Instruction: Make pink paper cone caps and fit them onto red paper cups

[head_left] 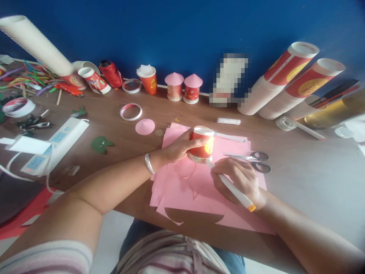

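Note:
My left hand (182,147) is closed around a short red paper cup (201,141) with a gold print and a pale, patterned band at its lower rim. In my right hand (238,177) is a white marker with an orange end (235,192), gripped like a pen. Its tip is at the cup's lower rim; whether it touches is hard to tell. Beneath both hands lies a stack of pink paper (182,194) with curved cut-outs at the front edge. Black-handled scissors (258,156) rest on the paper, right behind my right hand.
Two small cups with pink cone tops (174,82) stand along the blue wall. Tall cup stacks (281,80) lean at the right, another (42,49) at the left. A power strip (57,144), tape rings (130,112), a pink cone (145,126) and a glue stick (228,121) lie around.

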A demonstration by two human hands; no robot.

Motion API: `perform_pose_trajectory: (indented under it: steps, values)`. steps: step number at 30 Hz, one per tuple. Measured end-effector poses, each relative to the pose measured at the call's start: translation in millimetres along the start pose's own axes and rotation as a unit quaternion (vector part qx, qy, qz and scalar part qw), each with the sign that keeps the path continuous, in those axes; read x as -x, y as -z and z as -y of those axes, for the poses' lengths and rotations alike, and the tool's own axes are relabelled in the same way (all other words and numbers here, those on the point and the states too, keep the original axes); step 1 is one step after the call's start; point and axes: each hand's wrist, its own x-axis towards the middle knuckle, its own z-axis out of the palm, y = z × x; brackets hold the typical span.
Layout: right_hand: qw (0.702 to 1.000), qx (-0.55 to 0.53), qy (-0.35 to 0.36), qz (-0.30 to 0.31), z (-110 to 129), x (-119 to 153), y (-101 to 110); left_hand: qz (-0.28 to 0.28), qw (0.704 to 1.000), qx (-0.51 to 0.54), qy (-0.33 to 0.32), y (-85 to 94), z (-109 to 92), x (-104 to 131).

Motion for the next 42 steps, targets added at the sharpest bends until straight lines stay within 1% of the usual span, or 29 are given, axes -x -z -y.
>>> perform_pose_trajectory:
  steps: [6, 17, 22, 25, 29, 33, 42]
  values:
    - [1.000, 0.009, -0.003, 0.000, -0.9, 1.2, -0.1, -0.008, 1.000, 0.002, 0.006, 0.0, -0.1, 0.3]
    - [1.000, -0.002, -0.010, 0.011, -1.2, 1.7, -1.8, -0.003, 1.000, -0.002, 0.003, 2.0, 3.1, -0.2]
    - [1.000, 0.005, -0.001, 0.016, -1.9, 2.0, -1.8, 0.013, 1.000, 0.002, 0.000, 2.3, 4.7, -1.4]
    - [1.000, 0.003, 0.002, 0.013, -2.0, 2.2, -2.9, 0.010, 1.000, 0.005, 0.001, 1.4, 4.3, -1.8]
    - [1.000, -0.001, 0.006, 0.009, -2.5, 2.9, -4.2, -0.006, 1.000, -0.026, 0.002, -1.7, -1.7, 1.1]
    - [1.000, -0.007, 0.008, 0.019, -3.5, 3.4, -3.7, -0.018, 0.999, -0.047, 0.008, -3.6, -6.4, 4.0]
    - [1.000, -0.001, -0.009, 0.019, -2.8, 1.8, -2.7, -0.007, 0.999, -0.040, 0.000, -1.6, -1.6, 1.0]
